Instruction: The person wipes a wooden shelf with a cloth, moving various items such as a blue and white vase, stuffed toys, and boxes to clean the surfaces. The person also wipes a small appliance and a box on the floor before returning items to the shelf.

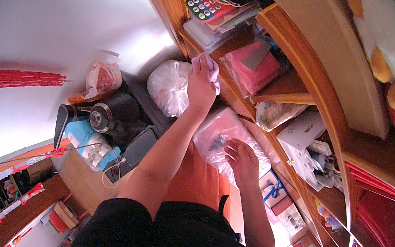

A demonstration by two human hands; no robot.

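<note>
My left hand (202,89) reaches forward and grips a lilac cloth (211,68), which lies against the front edge of the wooden cabinet (234,85). Just left of it sits a knotted white plastic bag (168,84), its contents hidden. My right hand (241,161) hovers at or over a clear plastic bag (219,130) with something pink inside; its fingers are loosely curled and apart, with nothing between them. Whether the fingertips touch that bag I cannot tell. A pink plastic-wrapped package (254,65) stands on the shelf to the right of the cloth.
Colourful button board (209,6) and clear plastic boxes (201,34) fill the upper shelf. A black kettle-like appliance (118,115), a blue packet (91,144) and a white cable (113,172) are at left. A plush toy (389,41) sits at upper right, and a red tassel (23,82) hangs on the wall.
</note>
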